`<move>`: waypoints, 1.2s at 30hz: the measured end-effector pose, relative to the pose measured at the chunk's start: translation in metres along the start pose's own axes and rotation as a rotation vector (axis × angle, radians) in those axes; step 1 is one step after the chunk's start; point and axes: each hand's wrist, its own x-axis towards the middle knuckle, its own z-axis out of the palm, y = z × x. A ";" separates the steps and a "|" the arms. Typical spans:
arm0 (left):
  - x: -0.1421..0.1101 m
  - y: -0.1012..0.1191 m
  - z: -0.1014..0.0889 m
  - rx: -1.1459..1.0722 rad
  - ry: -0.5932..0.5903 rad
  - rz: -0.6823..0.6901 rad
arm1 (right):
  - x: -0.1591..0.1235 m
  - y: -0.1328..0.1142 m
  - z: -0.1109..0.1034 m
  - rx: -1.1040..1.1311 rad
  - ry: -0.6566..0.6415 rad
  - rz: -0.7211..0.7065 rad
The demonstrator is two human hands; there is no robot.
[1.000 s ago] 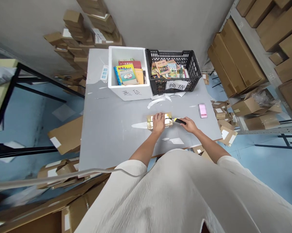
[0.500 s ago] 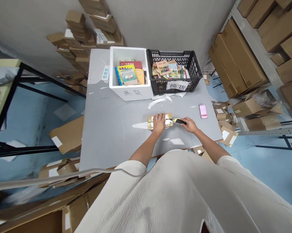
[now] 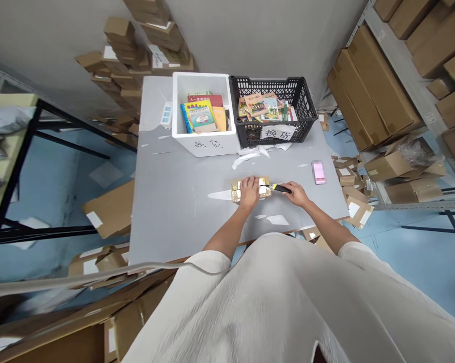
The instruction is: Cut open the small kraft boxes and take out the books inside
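Observation:
A small parcel wrapped in shiny tan tape lies on the grey table. My left hand grips it from above, its fingers bent over the top and hiding the parcel's middle. In my right hand is a black-and-yellow utility knife, with the fingers wrapped round the rear of its handle. The knife's front end meets the parcel's right side; its blade is too small to make out. White paper scraps lie just below the parcel.
Behind the hands stand a white foam box and a black plastic crate, both holding books. A pink-screened phone lies at the right. Cardboard boxes fill the right side, and a pale cable crosses the lower left.
The whole view has shifted slightly. Both hands, the parcel and the utility knife keep nearly the same positions relative to one another.

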 end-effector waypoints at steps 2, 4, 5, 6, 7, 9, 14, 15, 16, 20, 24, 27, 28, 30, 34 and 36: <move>0.000 0.001 0.000 -0.004 -0.002 -0.004 | 0.002 0.003 -0.006 -0.039 -0.014 -0.009; 0.000 0.001 0.000 -0.009 0.000 -0.006 | 0.002 0.005 -0.012 -0.051 -0.018 -0.009; 0.001 0.001 0.000 -0.012 0.001 -0.008 | 0.001 0.006 -0.013 -0.051 -0.016 -0.006; 0.001 0.002 0.000 -0.014 0.000 -0.009 | 0.000 0.006 -0.014 -0.051 -0.012 -0.004; 0.001 0.002 0.001 -0.016 -0.001 -0.010 | -0.001 0.007 -0.015 -0.050 -0.008 -0.003; 0.002 0.002 0.001 -0.016 -0.004 -0.010 | -0.003 0.008 -0.016 -0.051 -0.001 -0.009; 0.000 -0.001 0.001 -0.011 -0.003 0.000 | -0.002 0.021 -0.032 -0.015 0.087 0.011; -0.001 -0.002 0.002 -0.012 -0.005 0.007 | -0.002 0.025 -0.038 -0.002 0.148 0.039; -0.002 -0.003 0.002 -0.012 -0.005 0.014 | -0.002 0.029 -0.044 0.000 0.188 0.058; -0.004 -0.004 0.004 -0.021 0.010 0.023 | -0.004 0.037 -0.055 0.005 0.147 0.045; -0.004 -0.006 0.006 -0.040 0.031 0.024 | -0.004 0.028 -0.043 0.044 0.131 0.102; -0.009 -0.010 0.006 -0.053 0.024 0.059 | 0.005 0.014 -0.031 0.073 0.110 0.105; -0.012 -0.012 0.006 -0.055 0.025 0.068 | 0.011 0.009 -0.028 0.080 0.100 0.091; -0.021 -0.016 0.004 -0.054 0.032 0.065 | 0.027 -0.005 -0.021 0.097 0.088 0.057; -0.043 -0.024 -0.004 -0.024 0.027 0.031 | 0.065 -0.039 -0.004 0.116 0.042 -0.025; -0.051 -0.027 -0.008 -0.009 0.015 0.025 | 0.078 -0.057 0.006 0.082 0.003 -0.058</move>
